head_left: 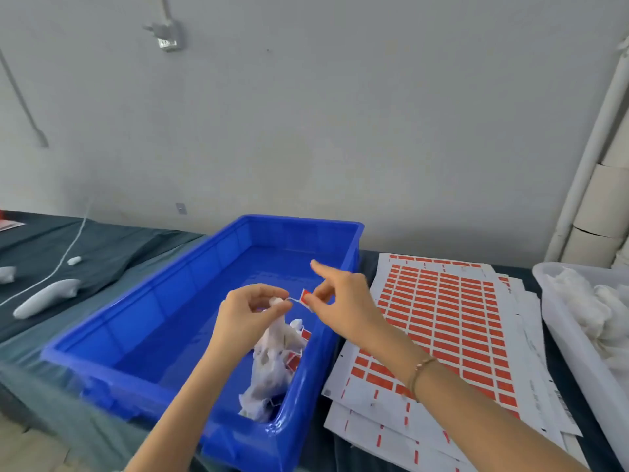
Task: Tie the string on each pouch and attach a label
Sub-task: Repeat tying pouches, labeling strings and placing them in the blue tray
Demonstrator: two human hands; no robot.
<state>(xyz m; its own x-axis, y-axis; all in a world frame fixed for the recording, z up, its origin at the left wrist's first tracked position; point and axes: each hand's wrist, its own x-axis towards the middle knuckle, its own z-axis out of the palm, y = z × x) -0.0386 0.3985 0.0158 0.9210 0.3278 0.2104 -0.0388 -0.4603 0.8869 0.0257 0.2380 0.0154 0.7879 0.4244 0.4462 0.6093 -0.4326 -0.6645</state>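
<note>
Over the blue bin (190, 277), my left hand (250, 310) pinches the neck of a small white pouch (276, 330) that hangs below the fingers. A thin white string (295, 299) runs from that pouch to a red label (305, 296). My right hand (340, 301) pinches the red label between thumb and middle fingers, with the index finger raised. Several white pouches with red labels (269, 376) lie heaped in the bin's near right corner.
Sheets of red labels (442, 321) lie stacked to the right of the bin. A white tub (571, 342) at the far right holds several loose white pouches. On the dark cloth at the left lie white objects and a white cord (64, 257). The wall stands close behind.
</note>
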